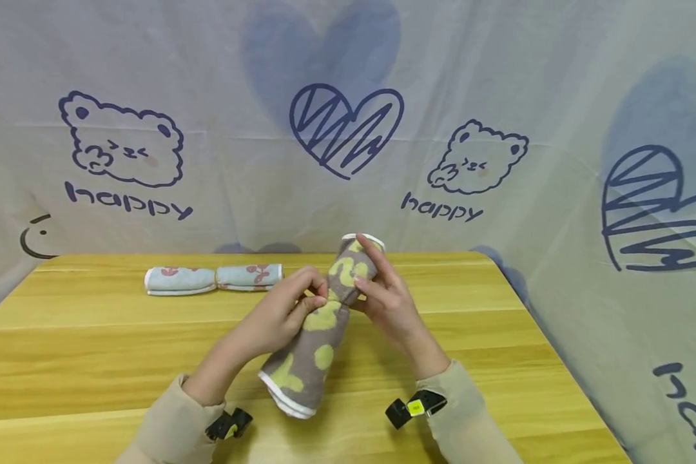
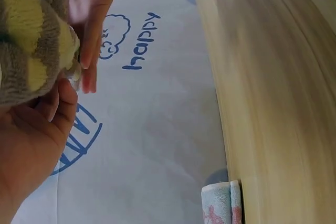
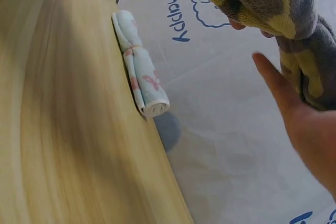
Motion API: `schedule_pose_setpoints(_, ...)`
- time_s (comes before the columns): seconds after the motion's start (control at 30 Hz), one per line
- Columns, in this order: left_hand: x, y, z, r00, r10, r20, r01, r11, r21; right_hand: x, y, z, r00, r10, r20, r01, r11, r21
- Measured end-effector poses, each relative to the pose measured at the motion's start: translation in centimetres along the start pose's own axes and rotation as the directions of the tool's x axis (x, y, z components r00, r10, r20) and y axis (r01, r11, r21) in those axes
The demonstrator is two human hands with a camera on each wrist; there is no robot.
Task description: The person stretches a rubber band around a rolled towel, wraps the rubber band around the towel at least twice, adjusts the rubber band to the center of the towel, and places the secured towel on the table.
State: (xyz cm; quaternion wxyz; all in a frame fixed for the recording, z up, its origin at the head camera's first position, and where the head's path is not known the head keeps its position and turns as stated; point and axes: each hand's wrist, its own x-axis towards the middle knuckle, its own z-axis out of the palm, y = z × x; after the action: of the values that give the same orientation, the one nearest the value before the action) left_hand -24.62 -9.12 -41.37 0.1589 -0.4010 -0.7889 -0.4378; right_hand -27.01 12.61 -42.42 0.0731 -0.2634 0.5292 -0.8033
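A rolled towel [image 1: 316,348], grey-brown with yellow patches and white edges, is held at a slant above the table. It narrows sharply at its middle, where my left hand [image 1: 284,309] pinches with thumb and fingertips. Around the upper half is my right hand [image 1: 391,303], with the thumb on the near face and one finger stretched along the side toward the top end. Whatever lies at the waist is mostly covered by the fingers. The left wrist view shows the towel [image 2: 31,40] close up, above the left fingertips.
A second rolled towel [image 1: 243,277], pale blue with red motifs, lies at the table's far edge on the left, with a thin band around its middle. The wooden table [image 1: 470,361] meets a pale cloth backdrop [image 1: 238,154] printed with bears and hearts.
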Motion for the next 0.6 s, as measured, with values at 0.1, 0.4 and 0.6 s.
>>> schedule_pose_setpoints(0.1, -0.06, -0.12, -0.04, 1.000, -0.028, 0.013, 0.028, 0.999, -0.032, -0.08, 0.05, -0.08, 0.999, -0.031, 0.024, 0.030, 0.999, 0.033)
schedule_pose_setpoints(0.4, -0.23, -0.16, -0.30, 0.998, -0.053, 0.024, 0.053, 0.999, -0.001, -0.09, -0.31, 0.51, 0.975, -0.150, -0.165, 0.089, 0.940, -0.329)
schedule_pose_setpoints(0.6, -0.06, 0.19, 0.16, 0.993, 0.095, -0.071, -0.083, 0.983, 0.164, -0.06, -0.43, 0.75, 0.952, -0.181, -0.245, 0.045, 0.879, -0.475)
